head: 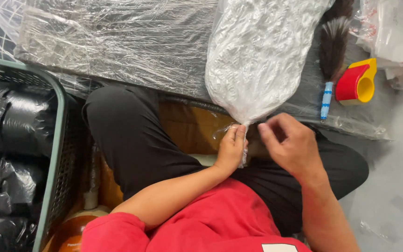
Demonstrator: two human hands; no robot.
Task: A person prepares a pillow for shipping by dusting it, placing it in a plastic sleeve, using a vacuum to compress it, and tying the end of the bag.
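A clear plastic bag stuffed with white crumpled material lies on the film-wrapped table, its narrow twisted neck hanging over the near edge. My left hand is closed around that neck, just below the bag's bulge. My right hand is right beside it, fingers curled loosely near the neck, and I cannot tell whether it holds anything. My black-trousered legs are under both hands.
A green mesh basket with black wrapped bundles stands at my left. On the table's right lie a dark feather brush with a blue-white handle, a red and yellow tape dispenser and some plastic bags. Grey floor lies to the right.
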